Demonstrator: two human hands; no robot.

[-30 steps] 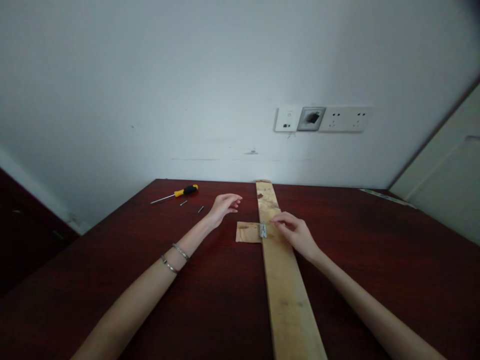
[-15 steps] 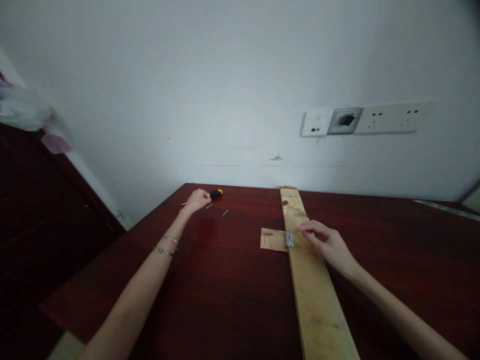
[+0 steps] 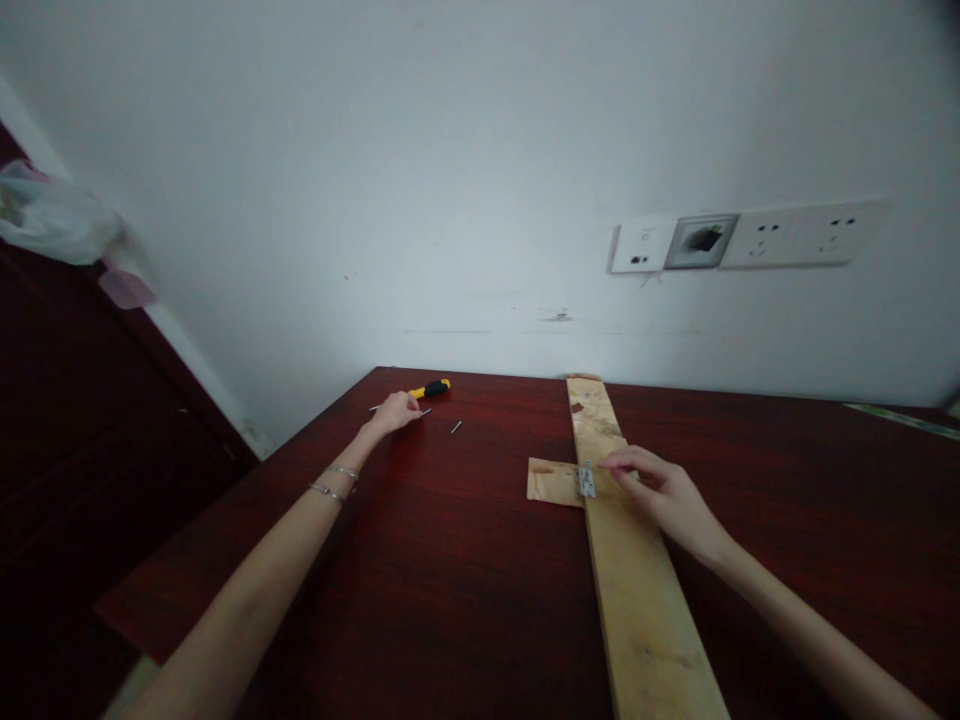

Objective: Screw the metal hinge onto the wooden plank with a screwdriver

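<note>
Silver hinge (image 3: 586, 482) | straddling wooden block (image 3: 551, 483), long plank (image 3: 649, 610) | metal pin (image 3: 426, 412) leftward

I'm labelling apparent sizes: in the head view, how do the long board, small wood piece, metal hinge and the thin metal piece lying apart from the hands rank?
Largest to smallest, as they look:
1. Long board
2. Small wood piece
3. Metal hinge
4. Thin metal piece

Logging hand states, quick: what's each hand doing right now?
Left hand: fingertips at thin silvery metal pin; grip unclear.
Right hand: loosely curled over long pale wooden board; hold unclear.
</note>
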